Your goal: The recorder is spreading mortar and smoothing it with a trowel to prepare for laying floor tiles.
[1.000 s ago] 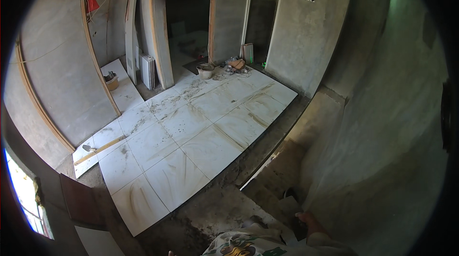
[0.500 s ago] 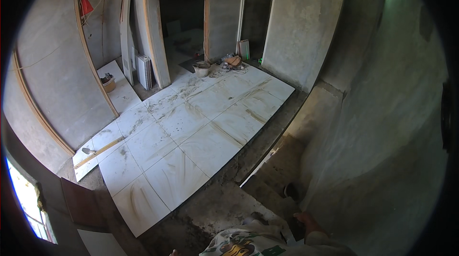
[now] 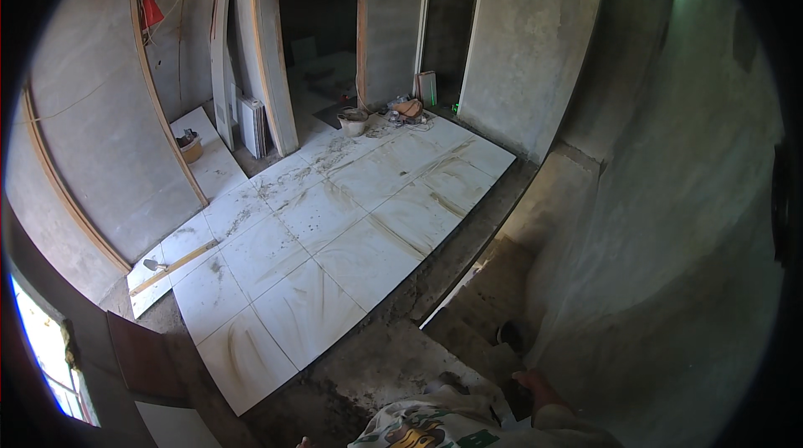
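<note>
At the lower edge, right of my patterned shirt, my right hand reaches out with its fingers pointing left. It is beside a dark flat surface; whether it grips or only overlaps that surface is not clear. Of my left hand only a fingertip-sized bit shows at the bottom edge. Ahead lie large white floor tiles, smeared with brown streaks and grit. A long wooden strip rests across the tiles at left, with a trowel-like tool beside it.
A stairwell with steps drops along the right wall; a dark rounded object sits there. Farther off stand a bucket, a brown heap, another bucket and stacked panels. Rough concrete borders the tiles.
Almost nothing differs. My right hand and forearm have shifted very slightly; the tiles and tools stay where they were.
</note>
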`<action>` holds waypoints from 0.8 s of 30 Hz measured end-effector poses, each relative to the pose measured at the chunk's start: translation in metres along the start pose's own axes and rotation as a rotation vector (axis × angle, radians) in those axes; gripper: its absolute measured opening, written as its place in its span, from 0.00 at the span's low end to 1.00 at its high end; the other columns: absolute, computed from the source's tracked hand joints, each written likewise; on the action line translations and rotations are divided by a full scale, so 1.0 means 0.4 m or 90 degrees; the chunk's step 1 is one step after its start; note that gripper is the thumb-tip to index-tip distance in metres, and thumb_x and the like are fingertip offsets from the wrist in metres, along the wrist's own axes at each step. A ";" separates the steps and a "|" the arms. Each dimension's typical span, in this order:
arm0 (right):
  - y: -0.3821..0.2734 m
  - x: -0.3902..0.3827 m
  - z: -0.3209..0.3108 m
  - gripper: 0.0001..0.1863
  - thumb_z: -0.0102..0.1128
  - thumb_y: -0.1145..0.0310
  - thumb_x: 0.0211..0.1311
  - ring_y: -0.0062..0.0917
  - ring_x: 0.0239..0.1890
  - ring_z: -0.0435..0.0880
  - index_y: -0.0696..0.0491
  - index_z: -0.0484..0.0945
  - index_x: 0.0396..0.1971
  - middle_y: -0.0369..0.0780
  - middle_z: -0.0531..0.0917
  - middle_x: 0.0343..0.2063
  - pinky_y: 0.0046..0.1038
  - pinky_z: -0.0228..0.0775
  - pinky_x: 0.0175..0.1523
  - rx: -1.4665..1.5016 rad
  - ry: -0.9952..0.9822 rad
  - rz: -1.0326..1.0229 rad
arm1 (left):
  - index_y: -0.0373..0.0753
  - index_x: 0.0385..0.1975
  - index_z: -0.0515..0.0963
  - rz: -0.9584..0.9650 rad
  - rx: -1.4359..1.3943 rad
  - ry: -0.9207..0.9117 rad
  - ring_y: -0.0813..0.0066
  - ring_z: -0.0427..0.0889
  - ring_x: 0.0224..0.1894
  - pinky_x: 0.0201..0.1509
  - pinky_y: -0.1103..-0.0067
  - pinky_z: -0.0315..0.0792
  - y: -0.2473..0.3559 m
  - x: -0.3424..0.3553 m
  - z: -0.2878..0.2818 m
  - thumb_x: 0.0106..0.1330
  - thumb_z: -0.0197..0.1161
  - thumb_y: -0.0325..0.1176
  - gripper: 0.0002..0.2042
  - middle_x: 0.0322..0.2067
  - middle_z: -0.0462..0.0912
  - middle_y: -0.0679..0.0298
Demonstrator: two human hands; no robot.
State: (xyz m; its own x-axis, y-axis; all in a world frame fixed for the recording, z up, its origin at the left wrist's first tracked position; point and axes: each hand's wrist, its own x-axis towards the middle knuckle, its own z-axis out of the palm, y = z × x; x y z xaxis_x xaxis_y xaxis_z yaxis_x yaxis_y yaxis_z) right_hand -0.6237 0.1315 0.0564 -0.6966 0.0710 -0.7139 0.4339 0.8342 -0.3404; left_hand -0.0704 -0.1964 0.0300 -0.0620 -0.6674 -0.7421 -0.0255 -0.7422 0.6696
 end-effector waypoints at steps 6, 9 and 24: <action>-0.039 -0.053 -0.010 0.20 0.67 0.56 0.48 0.27 0.26 0.82 0.60 0.81 0.31 0.43 0.83 0.25 0.33 0.73 0.33 -0.063 0.015 -0.020 | 0.52 0.14 0.62 0.014 -0.026 -0.025 0.79 0.67 0.18 0.23 0.77 0.62 -0.025 0.018 -0.016 0.61 0.63 0.46 0.19 0.15 0.65 0.75; -0.040 -0.053 -0.011 0.19 0.66 0.57 0.49 0.28 0.26 0.82 0.60 0.81 0.31 0.43 0.83 0.25 0.33 0.73 0.33 -0.065 0.022 -0.020 | 0.52 0.14 0.62 0.020 -0.036 -0.042 0.80 0.67 0.18 0.23 0.77 0.62 -0.033 0.031 -0.021 0.61 0.63 0.46 0.19 0.14 0.65 0.75; -0.007 0.023 -0.007 0.19 0.67 0.57 0.49 0.28 0.23 0.81 0.61 0.81 0.29 0.42 0.83 0.23 0.33 0.72 0.30 0.029 0.019 -0.035 | 0.52 0.12 0.58 0.008 -0.042 -0.110 0.80 0.56 0.13 0.20 0.77 0.58 0.059 -0.040 0.014 0.62 0.62 0.45 0.21 0.12 0.59 0.75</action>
State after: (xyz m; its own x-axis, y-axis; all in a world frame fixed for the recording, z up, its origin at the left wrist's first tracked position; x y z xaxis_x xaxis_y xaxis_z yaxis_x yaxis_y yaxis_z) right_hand -0.6327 0.1314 0.0524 -0.7367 0.0419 -0.6749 0.4193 0.8113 -0.4074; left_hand -0.0756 -0.2028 0.0579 -0.2332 -0.6601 -0.7140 0.0421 -0.7404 0.6708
